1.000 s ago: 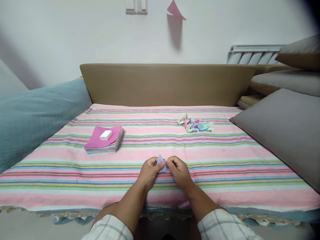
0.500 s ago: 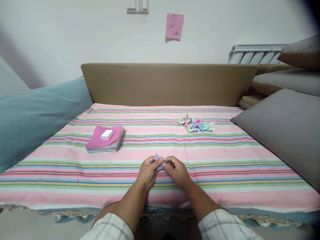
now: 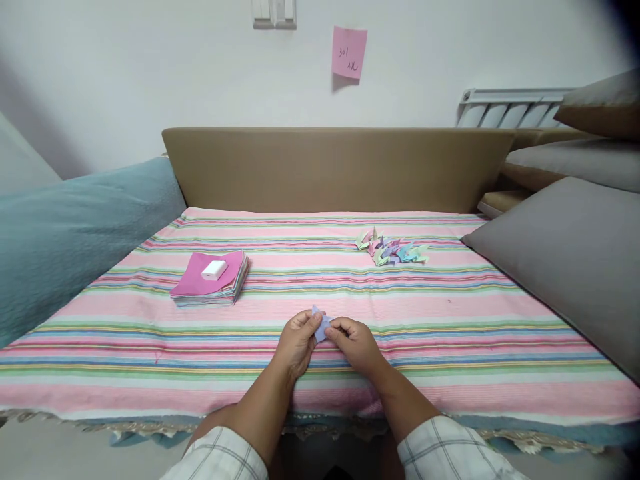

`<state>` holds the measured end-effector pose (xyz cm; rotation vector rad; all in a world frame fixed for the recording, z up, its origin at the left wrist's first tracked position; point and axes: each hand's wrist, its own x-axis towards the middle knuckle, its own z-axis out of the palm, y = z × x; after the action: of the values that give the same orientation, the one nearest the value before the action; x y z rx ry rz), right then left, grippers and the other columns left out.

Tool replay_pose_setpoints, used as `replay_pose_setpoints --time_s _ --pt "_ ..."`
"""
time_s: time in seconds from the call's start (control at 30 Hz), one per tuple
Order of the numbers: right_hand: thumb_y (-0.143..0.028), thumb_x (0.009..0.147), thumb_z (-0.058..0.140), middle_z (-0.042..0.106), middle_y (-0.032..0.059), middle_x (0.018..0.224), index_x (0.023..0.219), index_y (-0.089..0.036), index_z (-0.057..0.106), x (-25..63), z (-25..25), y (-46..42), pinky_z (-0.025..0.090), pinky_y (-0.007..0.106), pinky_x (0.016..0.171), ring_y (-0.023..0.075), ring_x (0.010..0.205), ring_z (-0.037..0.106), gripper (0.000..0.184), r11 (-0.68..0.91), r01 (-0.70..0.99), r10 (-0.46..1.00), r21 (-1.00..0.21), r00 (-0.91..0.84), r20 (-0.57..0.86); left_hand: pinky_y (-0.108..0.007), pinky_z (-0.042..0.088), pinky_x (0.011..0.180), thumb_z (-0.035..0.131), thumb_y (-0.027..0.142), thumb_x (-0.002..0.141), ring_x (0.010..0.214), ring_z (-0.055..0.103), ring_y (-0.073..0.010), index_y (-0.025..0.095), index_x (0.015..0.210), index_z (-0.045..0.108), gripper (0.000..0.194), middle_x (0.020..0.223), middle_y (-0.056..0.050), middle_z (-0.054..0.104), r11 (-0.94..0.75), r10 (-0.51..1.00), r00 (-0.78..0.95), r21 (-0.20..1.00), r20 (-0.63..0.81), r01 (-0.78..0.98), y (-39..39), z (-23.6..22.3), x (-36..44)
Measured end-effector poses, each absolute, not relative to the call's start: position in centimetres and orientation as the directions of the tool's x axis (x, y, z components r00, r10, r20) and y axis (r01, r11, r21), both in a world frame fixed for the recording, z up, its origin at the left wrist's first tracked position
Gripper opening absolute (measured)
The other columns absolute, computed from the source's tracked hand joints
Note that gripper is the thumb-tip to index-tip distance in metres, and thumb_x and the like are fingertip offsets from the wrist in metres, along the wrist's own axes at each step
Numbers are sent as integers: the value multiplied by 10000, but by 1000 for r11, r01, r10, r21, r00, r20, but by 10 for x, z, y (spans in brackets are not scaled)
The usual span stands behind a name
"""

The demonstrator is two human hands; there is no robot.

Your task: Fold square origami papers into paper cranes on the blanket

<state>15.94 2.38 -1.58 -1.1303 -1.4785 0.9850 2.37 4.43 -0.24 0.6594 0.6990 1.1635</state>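
Note:
A small folded piece of light purple paper is held between my two hands, above the striped cloth. My left hand pinches its left side, thumb on top. On the right side, the thumb and forefinger of my right hand grip the paper's edge. One pointed tip sticks up beyond my left thumb. My fingers hide part of the folds. Farther off, to the right, lies a cluster of small folded paper figures in green, pink, purple and blue.
At the left sits a stack of coloured paper with a white block on top. A blue-green cushion borders the left side, grey cushions the right. Behind stands a brown backrest; a pink note hangs on the wall.
The purple paper has been turned and tilted slightly between my fingers, and my right fingertips have shifted along its edge. On the wall, the pink note swung down from a lifted position to lie flatter.

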Motion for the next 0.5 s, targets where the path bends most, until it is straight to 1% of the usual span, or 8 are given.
replay_pose_setpoints --time_s 0.1,0.2,0.33,0.5 --pt "-424 758 598 617 0 654 712 -173 613 161 -15 27 438 251 626 133 627 540 256 199 20 980 -980 2 199 -236 490 719 844 256 533 698 615 -104 132 843 640 391 748 -15 665 252 950 297 788 -93 -561 44 -3 23" --pt "-460 729 627 629 3 647 709 -171 610 163 -15 29 455 263 625 137 619 560 290 160 -82 987 -984 19 159 -231 497 698 848 196 517 658 620 -100 130 790 622 360 693 -2 656 261 948 297 813 -114 -521 43 -5 22" --pt "-458 710 652 634 -5 635 717 -174 631 163 -15 29 467 267 618 140 614 576 284 146 -129 989 -981 14 145 -245 514 698 846 212 520 629 627 -103 120 734 620 324 656 -8 664 240 959 260 815 -113 -527 43 -8 24" --pt "-426 695 685 664 2 676 766 -177 660 162 -15 28 491 292 663 155 646 609 260 125 -196 992 -973 7 126 -216 511 656 850 229 508 595 616 -90 119 712 627 322 632 -10 669 205 971 214 828 -106 -522 42 -8 26"
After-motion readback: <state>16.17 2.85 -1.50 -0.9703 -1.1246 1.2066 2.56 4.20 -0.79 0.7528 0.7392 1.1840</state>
